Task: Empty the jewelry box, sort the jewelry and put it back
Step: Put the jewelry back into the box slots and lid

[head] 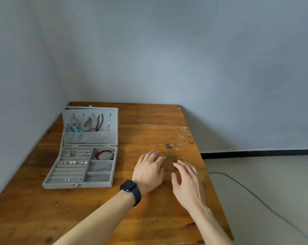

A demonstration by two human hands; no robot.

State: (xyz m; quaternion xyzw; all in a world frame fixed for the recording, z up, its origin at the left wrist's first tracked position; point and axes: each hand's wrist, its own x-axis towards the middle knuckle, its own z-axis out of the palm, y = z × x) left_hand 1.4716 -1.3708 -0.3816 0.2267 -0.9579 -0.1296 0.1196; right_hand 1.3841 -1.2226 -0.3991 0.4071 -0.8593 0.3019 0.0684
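The grey jewelry box [82, 156] lies open on the left part of the wooden table [35, 209]. Its long side runs away from the person, with the lid standing up at the far end. Most jewelry is still inside. The left hand [148, 171] is just to the right of the box, flat and open, holding nothing. It is the nearer hand. The right hand [187, 183] is beside it, also open and blurry. A thin bracelet [183, 133] lies far right.

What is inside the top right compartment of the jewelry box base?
In the jewelry box base, that compartment holds coiled bracelets, one of red beads around paler ones. Whatever lies beneath the coil is covered.
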